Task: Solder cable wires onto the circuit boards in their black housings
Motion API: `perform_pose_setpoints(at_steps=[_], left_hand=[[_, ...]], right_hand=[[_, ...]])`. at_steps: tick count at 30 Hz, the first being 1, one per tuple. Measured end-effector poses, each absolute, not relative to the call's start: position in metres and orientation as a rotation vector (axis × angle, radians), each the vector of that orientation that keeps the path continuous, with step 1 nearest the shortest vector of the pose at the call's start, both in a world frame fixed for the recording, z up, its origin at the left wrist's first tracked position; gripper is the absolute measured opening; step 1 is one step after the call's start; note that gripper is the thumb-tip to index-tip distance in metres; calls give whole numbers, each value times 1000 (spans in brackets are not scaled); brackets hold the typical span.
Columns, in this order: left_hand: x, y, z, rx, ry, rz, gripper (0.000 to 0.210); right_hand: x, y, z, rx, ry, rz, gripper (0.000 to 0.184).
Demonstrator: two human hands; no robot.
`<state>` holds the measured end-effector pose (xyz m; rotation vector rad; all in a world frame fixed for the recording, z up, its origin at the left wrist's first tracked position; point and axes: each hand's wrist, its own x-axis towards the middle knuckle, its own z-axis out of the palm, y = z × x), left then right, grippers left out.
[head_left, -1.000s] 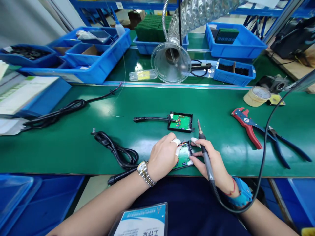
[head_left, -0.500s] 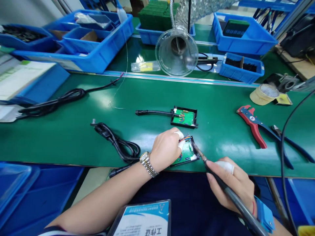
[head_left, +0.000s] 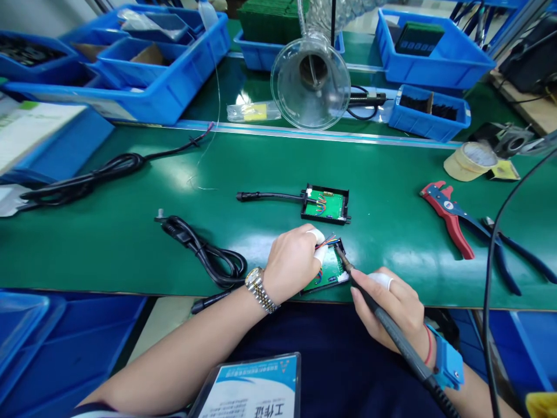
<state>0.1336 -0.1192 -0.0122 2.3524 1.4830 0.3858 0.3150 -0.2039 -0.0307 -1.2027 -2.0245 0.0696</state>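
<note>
Soldering iron (head_left: pixel 393 330) poised at a half-covered circuit board (head_left: pixel 334 266)

From here I can see only part of the circuit board: the left hand (head_left: pixel 292 258) covers its left side. It sits in a black case near the tabletop's (head_left: pixel 391 232) front edge, between the two hands. The iron's tip is at the upper right of the board, close to some thin coloured wires (head_left: pixel 331 240), but I can't tell whether it touches them. The tool's back end runs out of sight at the bottom, as does an ID badge (head_left: pixel 256 388). A black cable end (head_left: pixel 211 302) disappears behind the left forearm.

The left hand is nearly closed, pinching the wires between thumb and finger, white finger covers (head_left: pixel 321 253) on both. The right hand (head_left: pixel 395 307) is curled round the iron's dark handle, gripping it like a pen. Just beyond the left hand lies a second circuit board (head_left: pixel 334 204), also in a black case, its cable pointing left.
</note>
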Motion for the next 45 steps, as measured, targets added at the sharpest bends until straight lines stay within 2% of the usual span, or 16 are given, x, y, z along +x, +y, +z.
perform_pose_setpoints(at_steps=[10, 23, 45], left_hand=[[134, -119, -10, 2376, 1488, 320, 18], [142, -117, 5, 2503, 1491, 59, 18], [146, -109, 12, 2439, 1488, -50, 13]], right_hand=[[313, -204, -32, -1175, -2037, 73, 54], [316, -205, -32, -1162, -2105, 51, 57], [312, -204, -21, -1235, -1948, 155, 37]])
